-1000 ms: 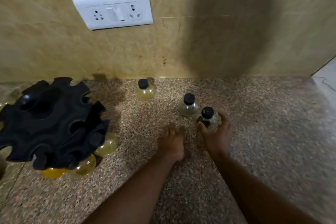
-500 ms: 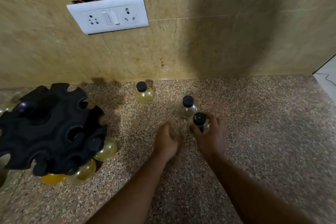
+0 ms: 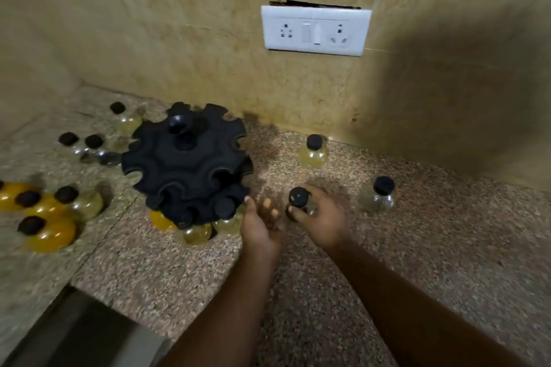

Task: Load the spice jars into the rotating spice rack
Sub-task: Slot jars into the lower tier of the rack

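The black rotating spice rack point(image 3: 185, 164) stands on the speckled counter left of centre, with a few yellowish jars point(image 3: 195, 232) hanging in its lower slots. My right hand point(image 3: 320, 217) grips a clear spice jar with a black cap point(image 3: 298, 197), lifted just right of the rack. My left hand point(image 3: 259, 222) is open, fingers spread, between that jar and the rack's lower edge. Two more black-capped jars stand on the counter: a yellowish one point(image 3: 313, 152) near the wall and a clear one point(image 3: 378, 195) to the right.
Several loose jars lie left of the rack: orange ones point(image 3: 47, 229) at the far left and clear ones point(image 3: 95, 149) behind. A white socket plate point(image 3: 316, 30) is on the tiled wall. The counter's front edge point(image 3: 98, 292) drops off at lower left.
My right hand has lifted the jar off the counter and carried it left toward the rack. The left hand moved left with it. The view swung left, bringing the left-hand jars into sight.
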`<move>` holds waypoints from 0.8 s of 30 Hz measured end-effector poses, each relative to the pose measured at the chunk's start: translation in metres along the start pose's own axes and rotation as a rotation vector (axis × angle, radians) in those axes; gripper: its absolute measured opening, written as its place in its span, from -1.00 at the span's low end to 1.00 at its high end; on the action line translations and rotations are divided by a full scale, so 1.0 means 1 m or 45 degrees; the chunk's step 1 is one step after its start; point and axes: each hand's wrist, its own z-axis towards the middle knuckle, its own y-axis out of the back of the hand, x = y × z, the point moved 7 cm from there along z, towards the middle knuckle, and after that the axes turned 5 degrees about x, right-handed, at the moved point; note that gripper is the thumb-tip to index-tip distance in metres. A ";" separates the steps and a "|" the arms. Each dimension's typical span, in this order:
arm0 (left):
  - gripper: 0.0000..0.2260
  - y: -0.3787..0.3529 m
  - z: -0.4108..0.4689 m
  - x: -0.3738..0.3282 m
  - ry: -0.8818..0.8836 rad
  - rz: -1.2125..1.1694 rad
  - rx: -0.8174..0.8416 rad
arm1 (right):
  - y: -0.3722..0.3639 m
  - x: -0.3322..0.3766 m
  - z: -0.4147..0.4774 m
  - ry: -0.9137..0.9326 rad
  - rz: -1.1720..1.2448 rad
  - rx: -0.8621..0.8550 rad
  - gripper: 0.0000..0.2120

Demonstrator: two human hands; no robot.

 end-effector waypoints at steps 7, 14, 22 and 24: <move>-0.64 0.054 -0.012 -0.024 -0.089 -0.032 -0.017 | -0.055 0.055 0.005 0.200 -0.152 0.280 -0.53; -0.63 0.077 -0.031 -0.061 -0.037 0.061 0.047 | -0.088 0.082 0.002 0.238 -0.210 0.299 -0.51; -0.69 0.097 -0.039 -0.076 0.137 0.347 0.143 | -0.099 0.094 0.010 0.208 -0.229 0.251 -0.49; -0.68 0.096 -0.041 -0.076 0.148 0.387 0.163 | -0.100 0.096 0.013 0.196 -0.214 0.236 -0.47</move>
